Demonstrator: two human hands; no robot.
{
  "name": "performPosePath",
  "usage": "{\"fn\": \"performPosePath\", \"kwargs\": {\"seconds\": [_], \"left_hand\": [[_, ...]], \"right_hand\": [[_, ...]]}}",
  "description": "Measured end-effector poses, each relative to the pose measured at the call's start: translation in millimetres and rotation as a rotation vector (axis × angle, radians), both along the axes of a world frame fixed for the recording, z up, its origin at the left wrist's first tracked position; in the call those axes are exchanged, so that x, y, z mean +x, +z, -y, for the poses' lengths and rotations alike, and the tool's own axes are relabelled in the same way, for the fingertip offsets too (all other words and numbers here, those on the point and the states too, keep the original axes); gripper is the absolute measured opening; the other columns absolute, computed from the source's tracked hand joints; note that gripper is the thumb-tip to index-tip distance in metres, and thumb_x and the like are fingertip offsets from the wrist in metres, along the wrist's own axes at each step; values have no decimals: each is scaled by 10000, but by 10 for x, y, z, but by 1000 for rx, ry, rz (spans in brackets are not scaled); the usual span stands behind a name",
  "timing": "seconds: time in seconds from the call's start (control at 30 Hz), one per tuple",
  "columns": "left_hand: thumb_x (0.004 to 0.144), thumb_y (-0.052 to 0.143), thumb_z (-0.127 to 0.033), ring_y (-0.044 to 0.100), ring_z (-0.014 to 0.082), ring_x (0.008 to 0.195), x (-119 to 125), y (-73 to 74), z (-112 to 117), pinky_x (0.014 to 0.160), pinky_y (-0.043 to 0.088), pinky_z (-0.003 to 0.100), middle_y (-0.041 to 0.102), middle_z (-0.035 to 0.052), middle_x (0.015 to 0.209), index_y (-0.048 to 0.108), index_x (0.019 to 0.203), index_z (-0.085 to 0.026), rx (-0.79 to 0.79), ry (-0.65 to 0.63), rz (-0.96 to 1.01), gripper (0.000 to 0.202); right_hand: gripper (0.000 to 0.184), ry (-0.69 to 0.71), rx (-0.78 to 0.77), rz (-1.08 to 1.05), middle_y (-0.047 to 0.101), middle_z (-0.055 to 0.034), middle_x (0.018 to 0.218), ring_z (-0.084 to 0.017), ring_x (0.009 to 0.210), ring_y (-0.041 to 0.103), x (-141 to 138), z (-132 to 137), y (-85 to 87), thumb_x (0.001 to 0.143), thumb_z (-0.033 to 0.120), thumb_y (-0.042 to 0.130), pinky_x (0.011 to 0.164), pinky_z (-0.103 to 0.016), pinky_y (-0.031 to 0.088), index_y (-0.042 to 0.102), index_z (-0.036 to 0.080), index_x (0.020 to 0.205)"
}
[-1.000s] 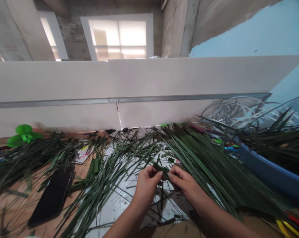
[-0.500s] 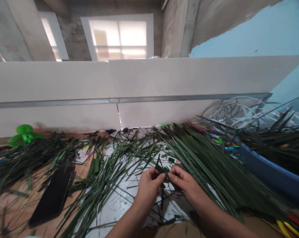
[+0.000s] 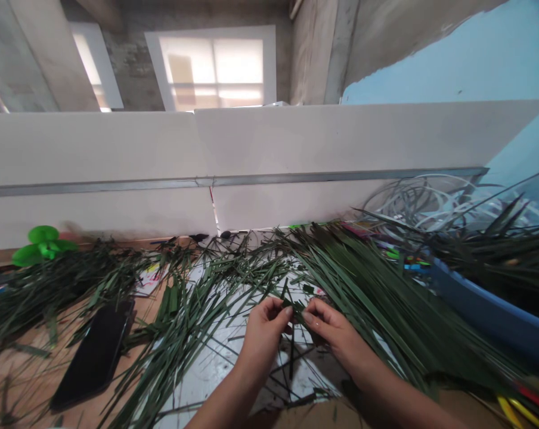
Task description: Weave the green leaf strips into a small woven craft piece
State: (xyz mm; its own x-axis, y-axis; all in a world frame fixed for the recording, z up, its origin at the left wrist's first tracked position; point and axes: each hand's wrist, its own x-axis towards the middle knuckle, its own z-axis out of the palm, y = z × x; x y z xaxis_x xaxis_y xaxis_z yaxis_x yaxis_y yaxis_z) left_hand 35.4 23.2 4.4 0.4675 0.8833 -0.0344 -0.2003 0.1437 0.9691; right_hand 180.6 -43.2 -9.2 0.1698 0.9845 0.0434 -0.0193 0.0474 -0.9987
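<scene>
Grip, left: my left grip (image 3: 265, 336) is closed in a pinch, thumb and fingertips pressed on one side of a small folded bunch of green leaf strips (image 3: 295, 308).
Grip, right: my right grip (image 3: 336, 339) pinches the other side of that bunch, fingers curled, its fingertips just beside my left ones.
Bunch: held up between my two grips, above a white paper sheet (image 3: 220, 369), with thin strip ends poking out.
Strips nearby: a wide fan of long green leaf strips (image 3: 386, 304) lies just right of my right grip; a looser heap of strips (image 3: 184, 322) lies left of my left grip.
Counter: the wooden counter (image 3: 151, 310) carries a black phone (image 3: 95, 357) and a green plastic piece (image 3: 41, 245).
Right side: a blue tub (image 3: 488, 310) holds dark leaves, with a tangle of white strips (image 3: 426, 202) behind it.
Beyond: a white partition (image 3: 296, 149) with a metal rail (image 3: 296, 176) runs across, and a bright window (image 3: 211, 71) shows past it.
</scene>
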Motion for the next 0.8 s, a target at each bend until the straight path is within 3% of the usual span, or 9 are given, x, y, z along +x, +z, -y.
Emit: {"fn": "performPosePath", "kwargs": {"seconds": [0.43, 0.63, 0.8], "left_hand": [[545, 855, -445, 530, 108, 507, 37, -43, 27, 500, 405, 223, 646, 12, 605, 623, 653, -160, -25, -22, 2, 383], [558, 846, -409, 536, 117, 523, 53, -24, 49, 524, 423, 237, 650, 24, 614, 647, 628, -155, -8, -67, 2, 331], [572, 836, -401, 513, 105, 498, 55, -12, 61, 512, 411, 235, 652, 22, 602, 636, 623, -155, -3, -80, 1, 321]], "right_hand": [[505, -18, 16, 11, 377, 57, 608, -131, 577, 296, 19, -11, -44, 734, 689, 700, 547, -271, 231, 513, 221, 707], [475, -14, 40, -9, 515, 9, 702, -172, 691, 437, -18, 10, 20, 733, 667, 707, 649, -291, 343, 550, 218, 719], [470, -9, 34, -18, 530, 14, 684, -169, 677, 453, -18, 10, 25, 723, 651, 726, 655, -292, 354, 555, 213, 707]]}}
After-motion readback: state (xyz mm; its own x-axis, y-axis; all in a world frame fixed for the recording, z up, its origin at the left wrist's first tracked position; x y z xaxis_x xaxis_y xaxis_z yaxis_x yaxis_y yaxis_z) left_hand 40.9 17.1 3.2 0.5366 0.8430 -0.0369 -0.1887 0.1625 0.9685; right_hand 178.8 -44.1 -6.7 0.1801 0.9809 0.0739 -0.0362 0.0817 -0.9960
